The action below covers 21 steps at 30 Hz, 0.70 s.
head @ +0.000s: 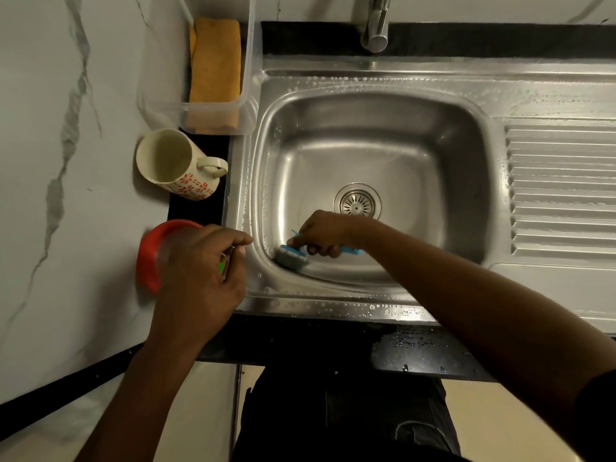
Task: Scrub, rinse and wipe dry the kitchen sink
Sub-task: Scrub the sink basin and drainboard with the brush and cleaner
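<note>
the stainless steel sink (383, 78) fills the middle of the view, a rounded rectangular basin with a brushed sheen, its flat rim beaded with droplets and suds. a round slotted drain strainer (356, 201) sits in the basin floor, and a ribbed drainboard (560, 188) runs off at 3 o'clock. a chrome tap (376, 25) stands at 12 o'clock.

the right hand (320, 235) reaches into the basin toward 7 o'clock, its grip closed tight round the handle of a blue plastic brush (291, 256). the bristled head presses into the curved near-left corner of the basin.

the left hand (200, 271) hovers at 8 o'clock over the sink's rim and the white marble-veined desk (50, 128). its grip is curled round a small green-edged thing (221, 266); what that is cannot be told. under this hand lies a round container with a red rim (150, 255).

at 9 o'clock stands a cream mug (173, 165) with a red flower print, its handle toward the sink. at 11 o'clock a clear plastic tub (160, 95) holds a folded orange cloth (216, 61) of soft nap
</note>
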{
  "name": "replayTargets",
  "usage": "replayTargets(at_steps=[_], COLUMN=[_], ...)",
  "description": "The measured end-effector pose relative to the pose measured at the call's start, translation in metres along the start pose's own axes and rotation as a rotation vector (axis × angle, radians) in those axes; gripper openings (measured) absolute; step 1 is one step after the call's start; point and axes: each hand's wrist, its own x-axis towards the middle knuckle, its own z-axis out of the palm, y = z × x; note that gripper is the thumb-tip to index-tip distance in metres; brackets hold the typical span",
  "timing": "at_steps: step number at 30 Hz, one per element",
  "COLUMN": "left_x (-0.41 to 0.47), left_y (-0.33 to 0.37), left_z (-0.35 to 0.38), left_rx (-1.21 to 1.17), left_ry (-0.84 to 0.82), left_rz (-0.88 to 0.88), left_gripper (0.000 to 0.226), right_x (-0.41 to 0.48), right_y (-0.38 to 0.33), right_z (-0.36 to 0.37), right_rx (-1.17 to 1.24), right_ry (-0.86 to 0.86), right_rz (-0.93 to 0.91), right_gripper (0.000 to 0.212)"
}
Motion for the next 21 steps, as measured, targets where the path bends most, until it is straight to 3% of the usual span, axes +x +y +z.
replayTargets(at_steps=[3, 9, 15, 19, 21], left_x=[0.001, -0.001, -0.011, -0.020, -0.023], left_y=[-0.002, -0.002, -0.005, -0.007, -0.006], left_z=[0.004, 0.000, 0.001, 0.000, -0.003], left_rx=[-0.016, 0.005, -0.041, -0.097, -0.119], left_ry=[-0.030, -0.016, -0.014, 0.000, 0.032], left_rz=[-0.019, -0.022, -0.039, -0.072, -0.090], left_gripper=[0.019, 0.020, 0.019, 0.020, 0.019], right_x=[0.002, 0.032, -0.019, -0.043, -0.055], right_y=[-0.011, 0.007, 0.004, 0.005, 0.002], right_z=[-0.008, 0.021, 0.003, 0.002, 0.004], right_rx=[-0.031, -0.139, 0.005, -0.097, -0.040], right_ry=[-0.050, 0.154, 0.049, 0.150, 0.212], right_rz=[-0.031, 0.041, -0.057, -0.117, -0.152], right_gripper=[0.030, 0.030, 0.034, 0.037, 0.035])
